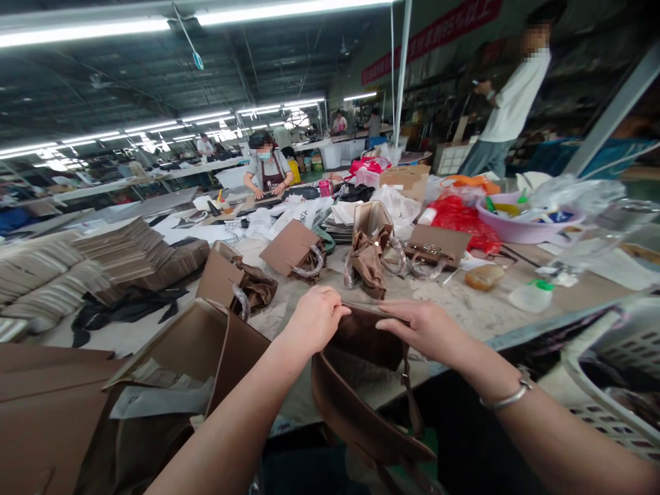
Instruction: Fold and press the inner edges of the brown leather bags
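A brown handbag (350,412) hangs in front of me at the table's near edge, its mouth spread and its inside dark. My left hand (315,317) is closed on the bag's upper rim, thumb and fingers pinching the edge. My right hand (425,328) grips the same rim further right, the edge between its thumb and straighter fingers. A narrow strap with a buckle dangles below the right hand. Left of my forearm stands a larger open brown bag (242,357) with white paper (162,400) inside.
Finished-looking brown bags (371,258) with plastic-wrapped handles stand ahead. Stacked brown pieces (124,251) fill the left. A purple basin (531,230), a green-capped bottle (533,295) and a white plastic basket (577,371) are on the right. A masked co-worker (271,172) works across the table; another person (515,103) stands at right.
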The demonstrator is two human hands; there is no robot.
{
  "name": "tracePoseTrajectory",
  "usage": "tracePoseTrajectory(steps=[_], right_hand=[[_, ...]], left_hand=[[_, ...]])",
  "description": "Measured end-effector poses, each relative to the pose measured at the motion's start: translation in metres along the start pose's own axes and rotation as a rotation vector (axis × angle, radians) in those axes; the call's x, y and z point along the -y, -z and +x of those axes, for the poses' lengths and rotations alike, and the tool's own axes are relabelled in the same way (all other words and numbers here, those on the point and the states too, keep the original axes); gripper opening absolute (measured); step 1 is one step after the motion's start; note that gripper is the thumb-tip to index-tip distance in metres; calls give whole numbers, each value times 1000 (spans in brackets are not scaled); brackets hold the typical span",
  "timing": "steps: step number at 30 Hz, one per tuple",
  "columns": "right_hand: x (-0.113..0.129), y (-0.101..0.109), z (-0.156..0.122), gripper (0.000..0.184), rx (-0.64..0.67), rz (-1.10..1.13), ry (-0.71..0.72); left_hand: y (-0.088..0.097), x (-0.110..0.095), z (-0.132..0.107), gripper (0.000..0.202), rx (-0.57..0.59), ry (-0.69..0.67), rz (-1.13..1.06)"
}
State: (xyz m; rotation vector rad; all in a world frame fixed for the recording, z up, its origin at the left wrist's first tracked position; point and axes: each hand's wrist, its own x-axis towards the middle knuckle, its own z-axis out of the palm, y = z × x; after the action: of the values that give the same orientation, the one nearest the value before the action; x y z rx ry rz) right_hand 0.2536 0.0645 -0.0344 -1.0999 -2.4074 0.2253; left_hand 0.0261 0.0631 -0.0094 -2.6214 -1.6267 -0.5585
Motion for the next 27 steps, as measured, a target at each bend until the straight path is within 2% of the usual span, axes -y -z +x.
tracePoseTrajectory(steps=[2,5,9,13,16,21,27], right_hand=[[3,2,0,29,15,-13,-9],[11,6,2,30,50,-32,-12],[24,10,16,42,71,-59,-1],[35,5,36,32,173,-174,-52],[38,0,43,36,223,-275,-91],[37,0,39,34,191,-281,-83],[41,3,31,36,182,-278,-114]], left_hand=[[0,1,0,16,3,14,2],[0,2,-1,16,3,19,-14],[-2,3,0,15,-14,14,-37],[-1,5,-1,14,-23,33,-84],[4,12,-8,11,-29,9,-155],[21,29,-24,27,20,-43,-188],[27,36,-23,6,113,-150,-240]])
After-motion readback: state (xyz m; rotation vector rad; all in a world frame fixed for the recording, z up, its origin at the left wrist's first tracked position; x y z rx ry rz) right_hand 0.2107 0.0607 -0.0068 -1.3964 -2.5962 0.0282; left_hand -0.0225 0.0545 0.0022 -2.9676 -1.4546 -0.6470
